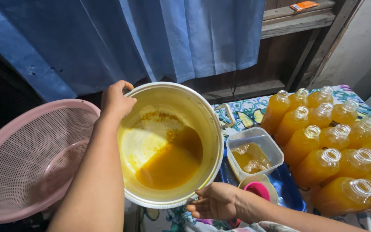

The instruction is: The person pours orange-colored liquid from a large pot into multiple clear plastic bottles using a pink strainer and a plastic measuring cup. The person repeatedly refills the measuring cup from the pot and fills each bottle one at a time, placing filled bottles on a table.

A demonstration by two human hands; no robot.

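A large metal pot [202,116] is tilted toward me, with orange-yellow liquid [170,165] pooled at its lower side and pale residue on the bottom. My left hand [116,101] grips the pot's far rim at the upper left. My right hand [213,202] holds the near rim from below, fingers curled under the edge. Right of the pot stands a clear square plastic container [254,152] holding some of the same orange liquid, on a blue tray [286,187].
A pink plastic colander [26,159] lies at the left. Several open clear bottles [327,159] filled with orange liquid stand at the right on a patterned cloth [245,111]. A pink-and-cream funnel [258,189] sits by my right wrist. A blue curtain [151,38] hangs behind.
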